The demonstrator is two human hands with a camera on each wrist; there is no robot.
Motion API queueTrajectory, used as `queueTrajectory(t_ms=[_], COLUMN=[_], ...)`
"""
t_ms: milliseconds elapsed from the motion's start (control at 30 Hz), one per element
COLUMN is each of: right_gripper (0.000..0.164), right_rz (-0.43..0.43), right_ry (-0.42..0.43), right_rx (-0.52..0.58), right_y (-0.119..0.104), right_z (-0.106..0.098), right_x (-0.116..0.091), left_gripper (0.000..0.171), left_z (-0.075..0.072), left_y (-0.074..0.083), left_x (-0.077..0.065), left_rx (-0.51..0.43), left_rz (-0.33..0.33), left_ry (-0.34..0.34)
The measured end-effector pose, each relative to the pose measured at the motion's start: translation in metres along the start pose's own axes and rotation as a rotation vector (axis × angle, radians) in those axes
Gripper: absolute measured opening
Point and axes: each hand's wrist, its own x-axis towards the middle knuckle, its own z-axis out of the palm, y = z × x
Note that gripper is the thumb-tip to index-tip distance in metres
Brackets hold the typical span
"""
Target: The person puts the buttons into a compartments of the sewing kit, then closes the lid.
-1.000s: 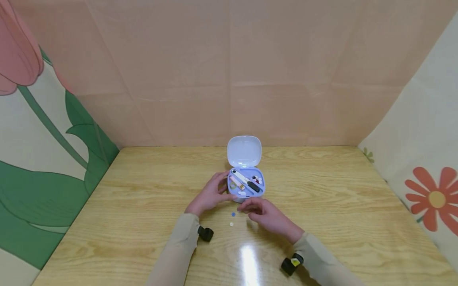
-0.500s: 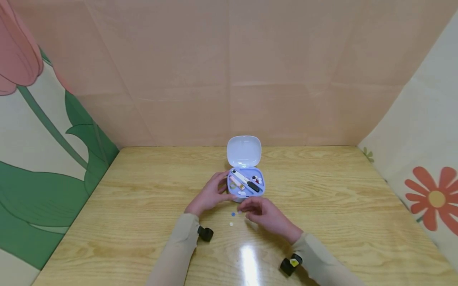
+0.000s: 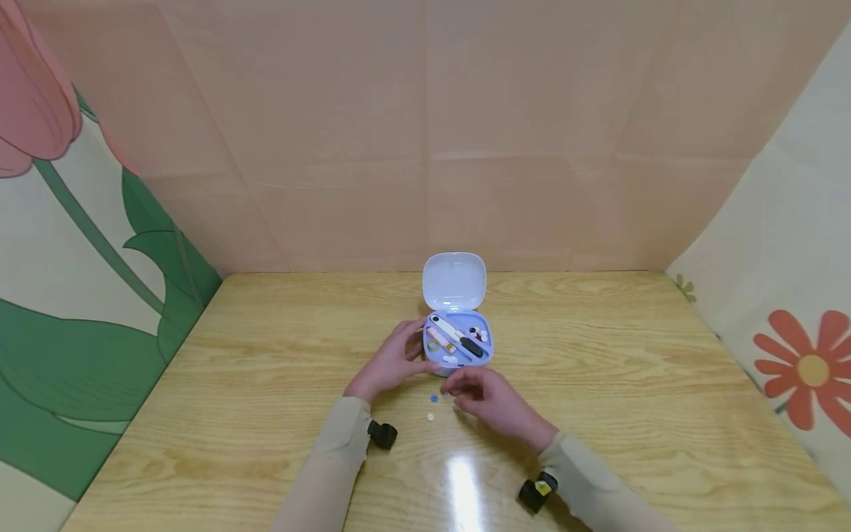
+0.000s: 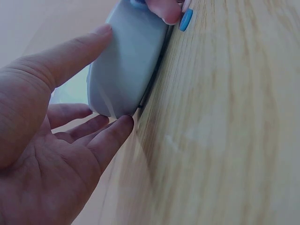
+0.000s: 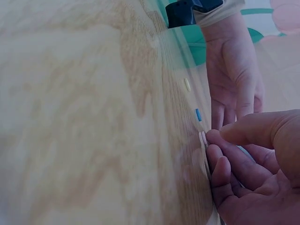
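Observation:
A small lavender box (image 3: 459, 369) with its hinged lid (image 3: 454, 281) raised stands on the table. My left hand (image 3: 392, 360) holds the box's left side, thumb at the front wall and fingers round the corner; in the left wrist view its fingers rest low on the box wall (image 4: 124, 61). My right hand (image 3: 495, 403) is just in front of the box, fingers bent. Its fingertips touch a small pale pink button (image 5: 203, 138) on the tabletop; no grip on it shows. A blue button (image 3: 434, 398) and a cream button (image 3: 431, 417) lie nearby.
Inside the box lie a white tool with a black end (image 3: 471, 347), a pinkish stick-like piece (image 3: 441, 340), white pieces (image 3: 450, 360) and several small dark and white pieces (image 3: 477, 334). The wooden table (image 3: 299, 332) meets a draped backdrop behind.
The pale pink button has slid slightly toward the person, out from under my right fingertips. My right wrist has shifted a little left. My left hand and the box have stayed put.

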Motion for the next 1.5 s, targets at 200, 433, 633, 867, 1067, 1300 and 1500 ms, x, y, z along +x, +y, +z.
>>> queueTrajectory(t_ms=[200,433,633,867,1067,1300,1500], right_gripper=[0.021,0.021,0.023,0.023,0.023,0.022,0.022], right_rz=[0.002,0.016,0.023,0.033,0.016,-0.013,-0.017], right_ry=[0.024,0.046,0.063,0.064,0.065,0.074,0.061], right_rx=[-0.033,-0.063,-0.06,-0.097,-0.101,-0.093,-0.099], right_y=[0.013,0.027,0.028,0.03,0.027,0.029,0.029], right_z=[0.001,0.001,0.002,0.004,0.005,0.006,0.006], right_x=[0.003,0.007,0.008,0.009,0.01,0.01,0.01], left_gripper=[0.087,0.087,0.088,0.086,0.086,0.085,0.086], left_z=[0.0,0.0,0.0,0.0,0.0,0.0,-0.001], left_y=[0.0,0.0,-0.001,-0.001,0.0,0.002,0.001], left_x=[0.001,0.002,0.002,0.0,-0.001,-0.003,-0.003], left_rx=[0.0,-0.001,0.014,-0.004,-0.006,-0.019,-0.029], left_rz=[0.014,0.016,0.02,0.025,0.022,0.053,0.053], left_ry=[0.001,0.0,0.001,-0.001,0.001,0.002,-0.001])
